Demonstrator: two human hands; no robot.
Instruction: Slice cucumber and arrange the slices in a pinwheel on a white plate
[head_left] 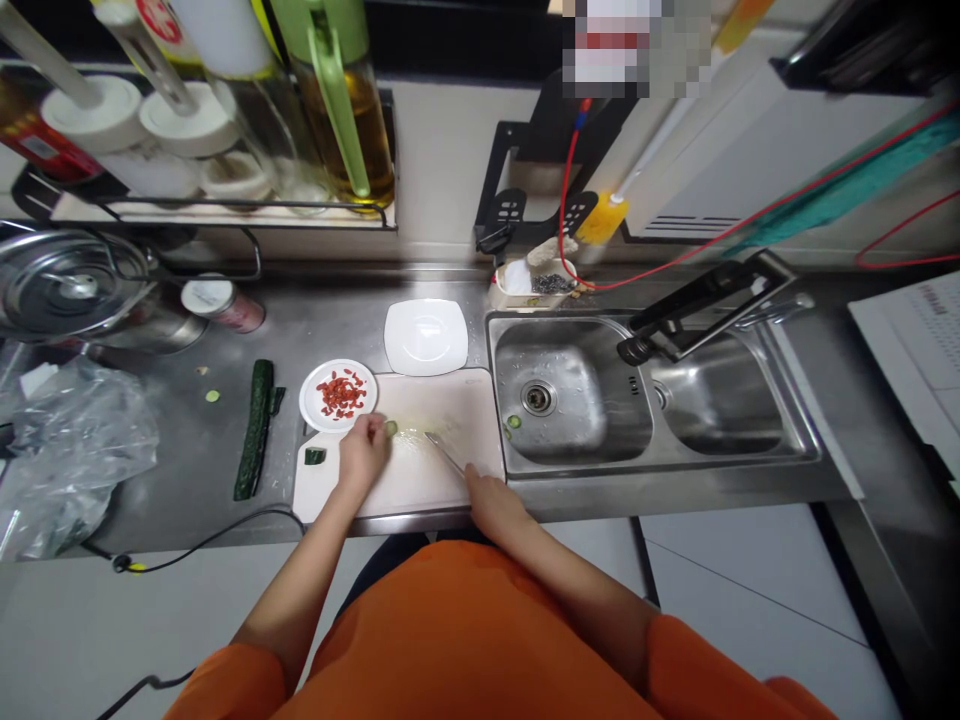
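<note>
My right hand [495,503] is closed round the handle of a knife [445,455], its blade pointing up and left over the white cutting board [442,400]. On the board's left part, my left hand [364,450] is closed with a small pale green piece [391,428], seemingly cucumber, at its fingertips. Wet, pale bits lie on the board between the two hands. A dark green cucumber chunk [315,456] rests at the board's left edge. Just above my left hand stands a white plate [308,412] of small red pieces [341,393], which look like goji berries.
A long cucumber [255,430] lies on the steel counter [180,440] at left, near a clear plastic bag [97,440]. An empty white square plate [426,337] touches the board's back edge. The double sink [570,390] is to the right, with green scraps inside. Bottles line a rack behind.
</note>
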